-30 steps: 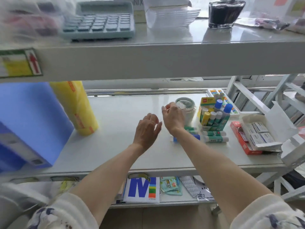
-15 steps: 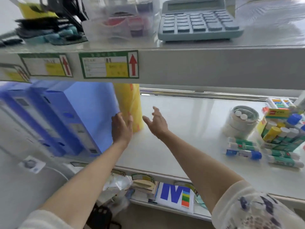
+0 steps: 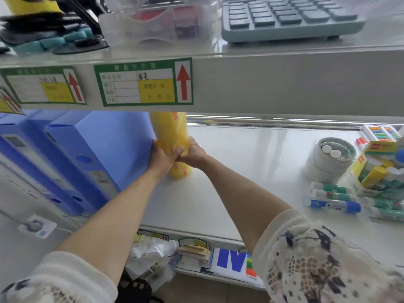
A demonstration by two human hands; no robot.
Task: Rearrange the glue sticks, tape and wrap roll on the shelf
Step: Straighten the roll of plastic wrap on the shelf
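Note:
A tall yellow wrap roll (image 3: 171, 132) stands on the white middle shelf (image 3: 240, 171), leaning against a blue file box. My left hand (image 3: 160, 157) and my right hand (image 3: 192, 153) both clasp its lower part from either side. Far to the right stands a stack of clear tape rolls (image 3: 330, 160) with two small white pieces on top. Several glue sticks (image 3: 332, 197) lie flat in front of it, one with a blue cap (image 3: 334, 205). More glue sticks stand in an open display box (image 3: 376, 173) at the right edge.
Blue file boxes (image 3: 72, 158) fill the shelf's left part. The upper shelf edge (image 3: 262, 84) carries price labels, with a calculator (image 3: 288, 16) and clear containers on top. A colour paint set (image 3: 380, 132) lies at the back right. Papers and packets sit on the shelf below.
Both hands left the tape stack, swung left across the shelf, and closed around the yellow wrap roll. The view has turned left with them.

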